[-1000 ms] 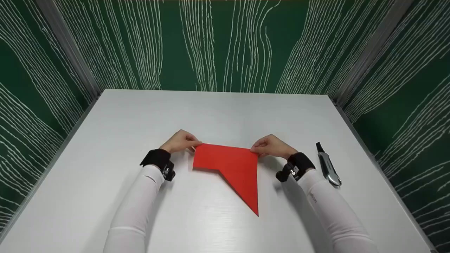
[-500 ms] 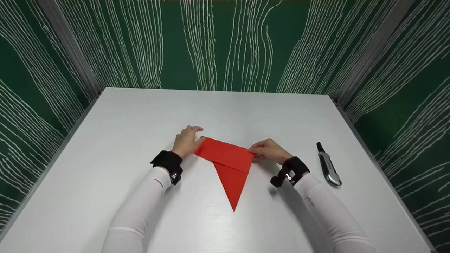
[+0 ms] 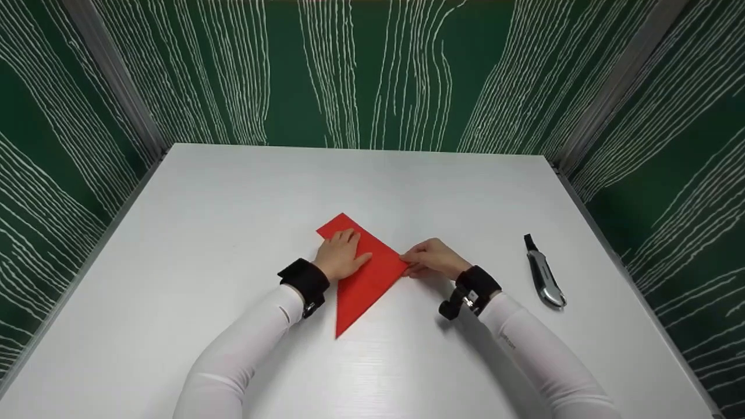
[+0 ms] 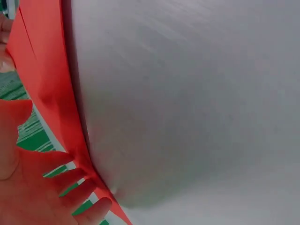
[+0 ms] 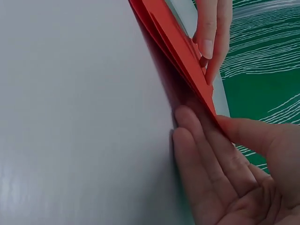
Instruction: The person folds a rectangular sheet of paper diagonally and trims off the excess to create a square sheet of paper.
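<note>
A folded sheet of red paper (image 3: pixel 372 276) lies at the middle of the table, one long point toward the near side and a squared end at the far left. My left hand (image 3: pixel 340 254) rests on top of it with fingers spread and extended. At the paper's right corner, my right hand (image 3: pixel 433 258) pinches the edge. In the right wrist view the thumb of the right hand (image 5: pixel 253 164) is above the paper's layered edge (image 5: pixel 183 56), its fingers underneath. The left wrist view has the left hand (image 4: pixel 42 183) with straight fingers along the red paper (image 4: pixel 51 75).
A grey and black utility knife (image 3: pixel 545 273) lies on the white table (image 3: pixel 233 192) right of the right forearm. Green walls (image 3: pixel 378 75) with white line patterns stand behind the table and at both sides. Each wrist wears a black strap with a camera.
The red paper has turned clockwise, its long point swinging from right to left. My left hand has let go of the upper left corner and settled on the paper; the right hand keeps its pinch.
</note>
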`<state>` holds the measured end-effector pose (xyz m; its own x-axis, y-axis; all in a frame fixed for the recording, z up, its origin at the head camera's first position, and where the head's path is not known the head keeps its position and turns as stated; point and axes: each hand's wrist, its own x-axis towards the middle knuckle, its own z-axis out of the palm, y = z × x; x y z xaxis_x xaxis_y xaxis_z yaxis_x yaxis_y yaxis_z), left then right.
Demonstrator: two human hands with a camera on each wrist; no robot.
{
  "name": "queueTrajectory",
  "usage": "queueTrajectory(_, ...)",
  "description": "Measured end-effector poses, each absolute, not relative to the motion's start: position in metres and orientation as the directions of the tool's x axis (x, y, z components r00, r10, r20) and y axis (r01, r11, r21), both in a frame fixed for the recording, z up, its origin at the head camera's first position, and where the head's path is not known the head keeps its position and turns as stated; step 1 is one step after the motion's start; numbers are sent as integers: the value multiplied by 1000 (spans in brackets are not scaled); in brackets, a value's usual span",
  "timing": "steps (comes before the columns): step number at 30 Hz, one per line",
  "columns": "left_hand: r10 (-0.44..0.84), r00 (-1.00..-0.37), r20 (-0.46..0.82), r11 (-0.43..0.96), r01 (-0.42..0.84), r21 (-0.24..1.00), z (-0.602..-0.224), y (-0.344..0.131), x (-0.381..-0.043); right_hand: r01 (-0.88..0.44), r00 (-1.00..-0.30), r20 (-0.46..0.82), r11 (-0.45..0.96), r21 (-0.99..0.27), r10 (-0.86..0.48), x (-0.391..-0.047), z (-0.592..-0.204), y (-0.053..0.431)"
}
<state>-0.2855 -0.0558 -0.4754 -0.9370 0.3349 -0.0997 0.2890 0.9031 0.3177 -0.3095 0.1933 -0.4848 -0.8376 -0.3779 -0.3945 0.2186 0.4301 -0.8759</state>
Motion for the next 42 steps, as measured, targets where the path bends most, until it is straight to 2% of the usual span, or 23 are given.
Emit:
queueTrajectory(10, 331, -931, -151, 930, 295, 219, -492, -56, -299, 138, -687, -499, 580, -803, -528, -301, -484, 178)
queueTrajectory(14, 359, -918, -167, 923, 323, 211, -494, -57, -300, 55, -682, -503, 649, -759, -531, -298, -480, 173)
queueTrajectory(16, 375, -911, -169, 916, 336, 219, -493, -59, -300, -42, -736, -432, 671, -740, -522, -298, -479, 170)
queueTrajectory(20, 417, -888, -194, 899, 371, 233, -494, -62, -303, -306, -849, -153, 707, -638, -506, -299, -479, 165)
queueTrajectory(23, 460, -861, -216, 880, 410, 239, -495, -64, -305, -499, -822, 3, 718, -486, -569, -299, -482, 161)
queueTrajectory(27, 510, -831, -223, 853, 455, 255, -495, -66, -306, -655, -725, 15, 682, -326, -689, -301, -485, 158)
queueTrajectory(29, 526, -821, -221, 843, 468, 267, -493, -67, -304, -671, -707, -23, 680, -297, -707, -302, -487, 157)
queueTrajectory(35, 547, -809, -214, 829, 489, 272, -486, -69, -301, -644, -713, -135, 719, -261, -688, -303, -487, 157)
queueTrajectory(42, 522, -830, -195, 849, 486, 207, -492, -64, -309, -659, -707, -145, 719, -220, -693, -304, -485, 153)
